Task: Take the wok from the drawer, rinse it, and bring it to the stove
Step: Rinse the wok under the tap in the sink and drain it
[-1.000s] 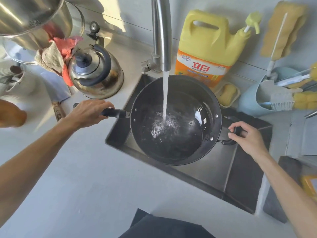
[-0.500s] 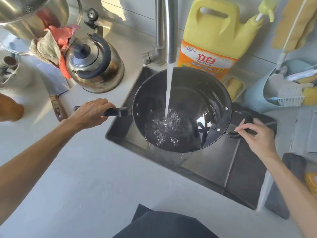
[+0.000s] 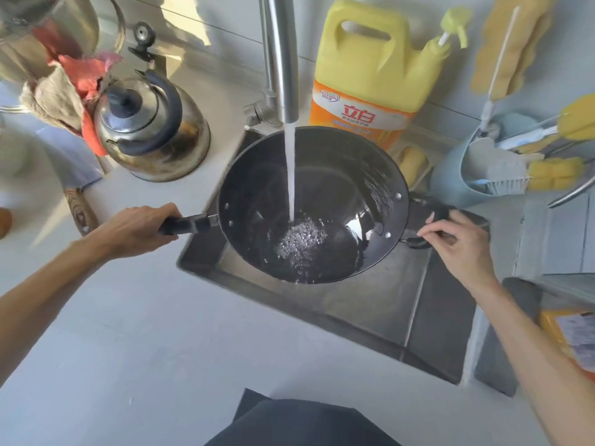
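A black wok point(image 3: 338, 188) hangs over the steel sink point(image 3: 370, 304), tilted toward me. Water runs from the steel faucet point(image 3: 280, 59) into it and splashes near the bottom. My left hand point(image 3: 138, 228) grips the wok's long black handle on the left. My right hand point(image 3: 457, 243) holds the small loop handle on the right rim with curled fingers.
A steel kettle point(image 3: 151, 130) stands left of the sink, with cloths point(image 3: 64, 88) and a big pot behind it. A yellow detergent jug point(image 3: 370, 66) stands behind the wok. A blue caddy point(image 3: 476, 175) with brushes sits at the right. A wooden handle point(image 3: 80, 210) lies on the counter.
The wok has been rocked: tilted away to the right half a second ago, it now tips toward me, and the water has shifted to its near side. Both hands kept their hold.
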Available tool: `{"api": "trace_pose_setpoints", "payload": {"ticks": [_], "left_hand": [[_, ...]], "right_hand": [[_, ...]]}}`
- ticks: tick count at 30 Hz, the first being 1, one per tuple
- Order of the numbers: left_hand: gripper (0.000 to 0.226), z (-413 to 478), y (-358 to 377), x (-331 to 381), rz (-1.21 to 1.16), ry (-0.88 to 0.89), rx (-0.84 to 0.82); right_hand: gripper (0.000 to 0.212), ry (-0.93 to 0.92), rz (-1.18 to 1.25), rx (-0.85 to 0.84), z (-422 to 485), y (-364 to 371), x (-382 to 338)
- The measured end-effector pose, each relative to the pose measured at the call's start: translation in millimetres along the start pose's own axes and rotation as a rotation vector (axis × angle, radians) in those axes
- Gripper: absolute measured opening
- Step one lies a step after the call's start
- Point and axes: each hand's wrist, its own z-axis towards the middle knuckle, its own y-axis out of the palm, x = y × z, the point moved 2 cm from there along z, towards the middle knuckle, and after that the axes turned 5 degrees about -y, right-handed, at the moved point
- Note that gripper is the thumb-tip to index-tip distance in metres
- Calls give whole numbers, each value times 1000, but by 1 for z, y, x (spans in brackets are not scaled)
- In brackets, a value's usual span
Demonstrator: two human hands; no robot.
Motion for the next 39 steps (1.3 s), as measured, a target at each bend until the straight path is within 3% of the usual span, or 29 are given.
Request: {"api": "trace_pose_setpoints", "payload": {"ticks": [7,13,18,27,36,39], "left_hand": [[30,-30,3,-3,-133,85,68],[29,-42,0,0,-131,125,295],[31,-41,-1,1,-140,109,353],[29,-32,6,-5,-131,85,189],[26,-35,28,-5,-116,70,45],[26,-36,30,-3,-140,87,19]], "right_hand": [[15,-59,-56,-12,-9,9,1],[32,-48,72,46,-1,11,-5],[46,32,182,97,5,15,0],[56,108,179,42,9,22,10],[40,296,304,-45,6,25,12],[55,397,378,-124,14,20,10]]}}
